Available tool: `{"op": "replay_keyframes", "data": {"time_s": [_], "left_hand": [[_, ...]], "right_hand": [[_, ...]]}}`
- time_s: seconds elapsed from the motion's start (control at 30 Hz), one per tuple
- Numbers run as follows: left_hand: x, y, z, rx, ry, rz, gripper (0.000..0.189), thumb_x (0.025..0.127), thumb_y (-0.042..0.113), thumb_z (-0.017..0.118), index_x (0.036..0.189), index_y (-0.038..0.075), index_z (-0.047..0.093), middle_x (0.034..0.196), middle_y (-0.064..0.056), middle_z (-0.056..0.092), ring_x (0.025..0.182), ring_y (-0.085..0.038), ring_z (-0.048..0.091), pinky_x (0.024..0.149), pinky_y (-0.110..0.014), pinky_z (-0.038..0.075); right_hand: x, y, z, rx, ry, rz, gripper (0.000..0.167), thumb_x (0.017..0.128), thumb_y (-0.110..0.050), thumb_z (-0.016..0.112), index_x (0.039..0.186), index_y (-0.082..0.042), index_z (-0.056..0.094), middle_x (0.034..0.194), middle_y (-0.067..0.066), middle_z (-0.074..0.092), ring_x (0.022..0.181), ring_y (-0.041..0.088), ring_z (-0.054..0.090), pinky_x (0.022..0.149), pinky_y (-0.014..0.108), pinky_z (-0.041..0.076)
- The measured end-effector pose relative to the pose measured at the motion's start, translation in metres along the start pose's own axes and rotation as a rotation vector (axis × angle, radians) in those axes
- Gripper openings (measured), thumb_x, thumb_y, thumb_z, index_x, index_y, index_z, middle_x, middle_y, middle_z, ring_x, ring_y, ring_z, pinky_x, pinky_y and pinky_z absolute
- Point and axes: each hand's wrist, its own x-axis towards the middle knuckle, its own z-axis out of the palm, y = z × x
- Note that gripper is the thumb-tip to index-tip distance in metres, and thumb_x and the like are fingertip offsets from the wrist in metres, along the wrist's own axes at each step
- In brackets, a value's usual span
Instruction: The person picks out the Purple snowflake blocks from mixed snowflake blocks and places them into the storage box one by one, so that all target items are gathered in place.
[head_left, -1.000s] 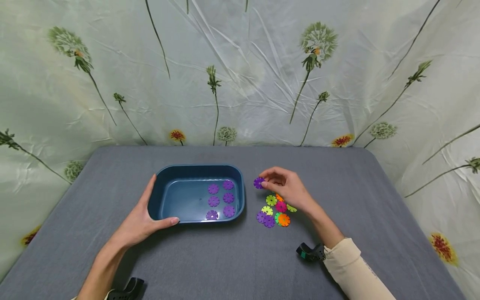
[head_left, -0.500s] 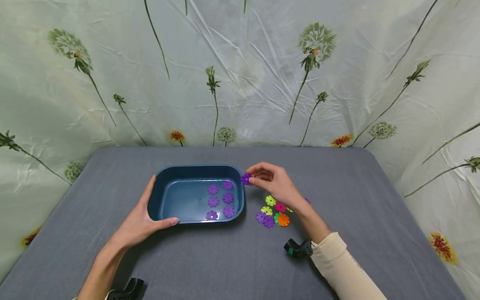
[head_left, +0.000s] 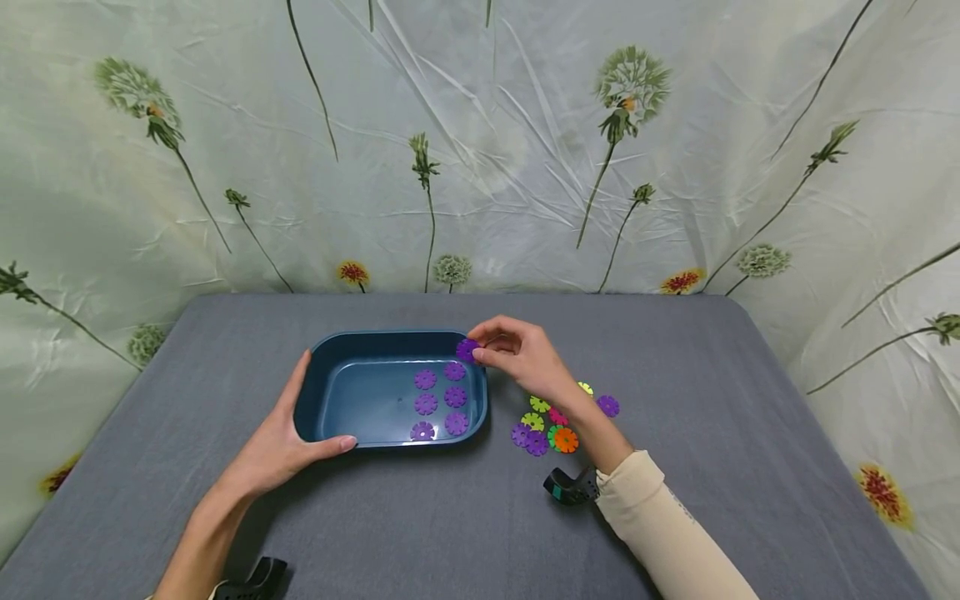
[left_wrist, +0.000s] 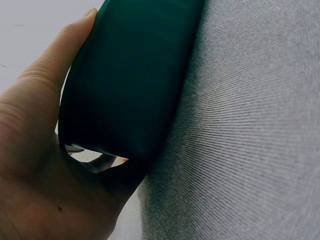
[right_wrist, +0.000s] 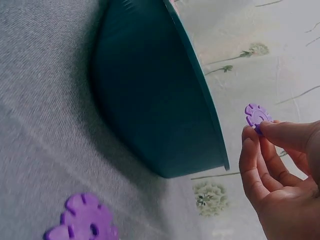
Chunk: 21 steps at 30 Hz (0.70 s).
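A blue plastic tub (head_left: 360, 400) stands on the cloth, with several purple notched flower discs (head_left: 426, 404) lying in its right half. My left hand (head_left: 281, 437) grips the tub's left end, thumb along the front rim; the left wrist view shows the thumb (left_wrist: 55, 57) against the tub wall (left_wrist: 127, 75). Between thumb and fingertips, my right hand (head_left: 525, 354) pinches another purple flower disc (head_left: 466, 350) over the tub's back right corner. In the right wrist view that disc (right_wrist: 256, 115) appears tilted and apart from the rim.
Right of the tub lie loose flower discs: purple (head_left: 536, 442), orange (head_left: 566, 440), yellow-green (head_left: 539, 404) and pink (head_left: 557, 416). Part of this group is hidden under my right forearm. A grey cloth (head_left: 420, 525) covers the table; a flower-print curtain (head_left: 510, 208) hangs behind.
My right hand has carried the pinched purple disc left, from beside the tub to over its back right corner. A purple disc at the group's right side has come into view. My left hand stays put.
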Motion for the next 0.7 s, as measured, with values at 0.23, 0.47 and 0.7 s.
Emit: {"op": "replay_keyframes", "data": {"time_s": [0.23, 0.47, 0.7], "left_hand": [[0.001, -0.001, 0.000, 0.005, -0.001, -0.003, 0.136, 0.080, 0.042, 0.089, 0.165, 0.039, -0.018, 0.176, -0.022, -0.001, 0.153, -0.058, 0.018, 0.109, -0.083, 0.025], [0.001, -0.001, 0.000, 0.003, 0.001, 0.001, 0.136, 0.080, 0.042, 0.089, 0.164, 0.042, -0.018, 0.176, -0.022, -0.001, 0.153, -0.059, 0.018, 0.109, -0.083, 0.025], [0.000, -0.001, -0.001, 0.016, 0.002, 0.006, 0.136, 0.080, 0.042, 0.089, 0.164, 0.042, -0.018, 0.176, -0.022, 0.000, 0.153, -0.059, 0.019, 0.109, -0.083, 0.026]], "right_hand": [[0.008, -0.003, 0.011, 0.028, -0.025, -0.008, 0.025, 0.098, -0.006, 0.071, 0.122, -0.002, 0.071, 0.120, 0.019, 0.072, 0.094, 0.011, 0.069, 0.083, 0.025, 0.059], [0.013, -0.004, 0.024, 0.055, -0.066, -0.003, 0.025, 0.098, -0.005, 0.070, 0.123, -0.001, 0.071, 0.118, 0.019, 0.072, 0.091, 0.009, 0.068, 0.091, 0.052, 0.060], [0.016, -0.006, 0.037, 0.052, -0.095, 0.002, 0.025, 0.098, -0.003, 0.070, 0.123, -0.001, 0.070, 0.111, 0.019, 0.071, 0.088, 0.007, 0.067, 0.092, 0.060, 0.057]]}}
